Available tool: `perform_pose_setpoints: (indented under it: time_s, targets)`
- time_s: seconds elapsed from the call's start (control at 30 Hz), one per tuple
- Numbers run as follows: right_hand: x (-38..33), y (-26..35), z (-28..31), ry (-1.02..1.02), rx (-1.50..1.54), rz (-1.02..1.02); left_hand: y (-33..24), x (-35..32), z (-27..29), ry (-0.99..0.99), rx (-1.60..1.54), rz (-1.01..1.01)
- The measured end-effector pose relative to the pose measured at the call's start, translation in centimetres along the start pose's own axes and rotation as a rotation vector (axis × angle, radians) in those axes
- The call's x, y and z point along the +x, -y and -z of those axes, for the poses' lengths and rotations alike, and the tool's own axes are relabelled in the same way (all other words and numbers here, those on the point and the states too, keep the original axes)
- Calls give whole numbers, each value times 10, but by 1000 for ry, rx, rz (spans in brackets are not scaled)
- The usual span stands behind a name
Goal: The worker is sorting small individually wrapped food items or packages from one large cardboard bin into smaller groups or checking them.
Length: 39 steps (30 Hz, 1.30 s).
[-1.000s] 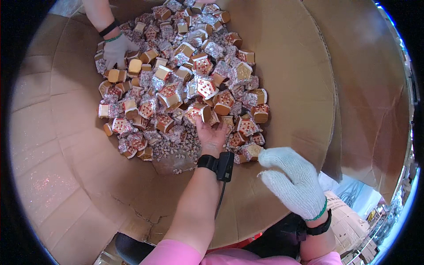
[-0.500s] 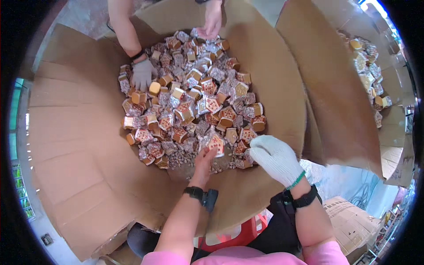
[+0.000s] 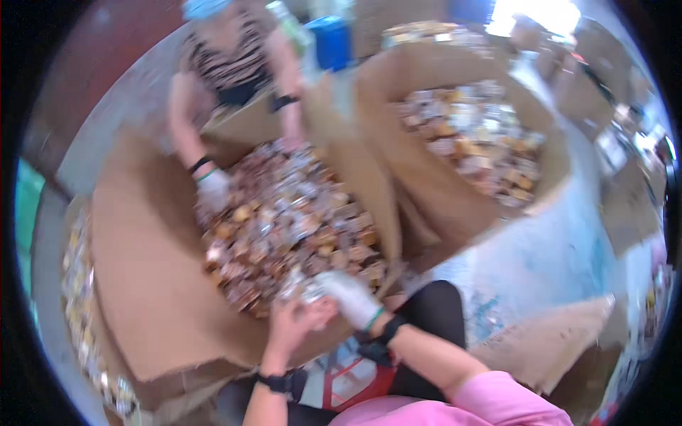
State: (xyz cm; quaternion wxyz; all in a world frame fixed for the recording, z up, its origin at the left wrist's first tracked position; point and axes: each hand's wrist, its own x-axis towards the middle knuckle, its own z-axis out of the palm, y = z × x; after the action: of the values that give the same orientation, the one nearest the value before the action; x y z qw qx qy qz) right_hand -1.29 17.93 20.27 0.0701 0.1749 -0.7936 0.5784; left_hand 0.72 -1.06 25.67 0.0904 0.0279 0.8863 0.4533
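My bare left hand [image 3: 288, 326] is closed round a small house-shaped piece [image 3: 323, 310], pale and reddish, over the near edge of a heap. My right hand [image 3: 348, 295], in a white knitted glove, meets it from the right, close to or touching the piece; blur hides its fingers. Something silvery [image 3: 295, 282] shows just beyond both hands. The heap of small house-shaped pieces [image 3: 277, 213], brown, red and foil-silver, fills a big cardboard box [image 3: 149, 284] in front of me.
Across the box a co-worker [image 3: 227, 57] reaches in with a gloved hand [image 3: 213, 192] and another hand [image 3: 293, 135]. A second cardboard box [image 3: 440, 220] of similar pieces stands at the right. More pieces [image 3: 78, 284] lie at the far left. A flattened carton [image 3: 550, 341] is at lower right.
My view has swung up and right, so more of the second box and the co-worker shows. My hands, apart before, have come together at the piece in my left hand.
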Motion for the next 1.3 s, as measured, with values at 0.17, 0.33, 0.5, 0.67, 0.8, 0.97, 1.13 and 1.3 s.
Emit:
perform_pose_setpoints:
  time_s: [0.17,0.33,0.5,0.67,0.8,0.97,1.13,1.3]
  targets:
    - [-16,39,-34,-247,206,-291,-17,-36,1,123,-473,41]
    - [-36,73,17,-370,492,-339,-78,-50,-13,310,-428,55]
    - [-74,88,54,-517,882,-443,-136,-79,-37,475,-459,-4]
    - [-114,161,94,-816,460,-513,-134,-82,-67,614,-604,-50]
    - [-135,168,117,-788,107,-471,-155,-100,-85,692,-621,-130]
    - [-135,197,125,-816,-39,-528,-171,-117,-90,738,-649,-97]
    - [-149,195,128,-851,-190,-452,-173,-126,-93,743,-651,-70]
    - [-159,206,132,-775,-108,-442,-174,-132,-93,731,-667,-49]
